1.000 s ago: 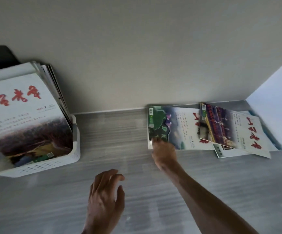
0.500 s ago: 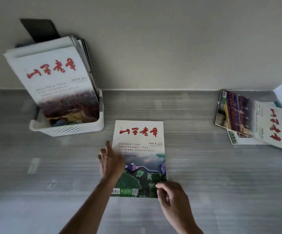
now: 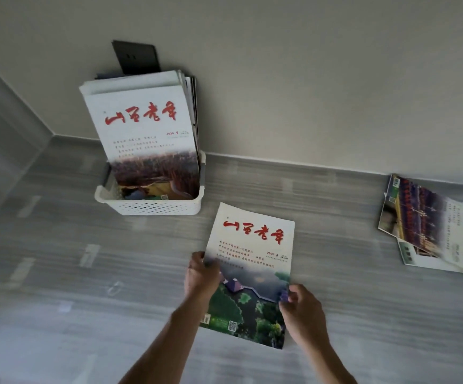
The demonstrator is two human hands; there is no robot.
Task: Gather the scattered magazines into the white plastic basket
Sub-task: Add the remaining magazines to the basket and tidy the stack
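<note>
One view is given, from the head camera, looking down at a grey wood-grain floor (image 3: 58, 273) beside a pale wall (image 3: 308, 79).

A magazine (image 3: 249, 261) with red brush lettering on a white upper cover and a green landscape picture below is held in front of the person by both hands. Its left edge is pinched by the left hand (image 3: 201, 277), whose fingers are curled round that edge about halfway up. Its right edge is gripped lower down by the right hand (image 3: 301, 307), with the fingertips curled onto the cover. Whether the bottom edge touches the floor cannot be told.

The white plastic basket (image 3: 153, 206), with perforated walls, is seen to the upper left of the held magazine, near it but apart, set close to the wall. A stack of magazines (image 3: 144, 128) is stood upright in the basket, leaning back toward the wall, the front cover carrying the same red lettering. A dark wall plate (image 3: 136, 58) is partly hidden behind the stack.

At the right edge of the view, well apart from the basket, two or more loose magazines (image 3: 429, 225) are seen overlapping on the floor, the upper one lying askew across the lower one.
</note>
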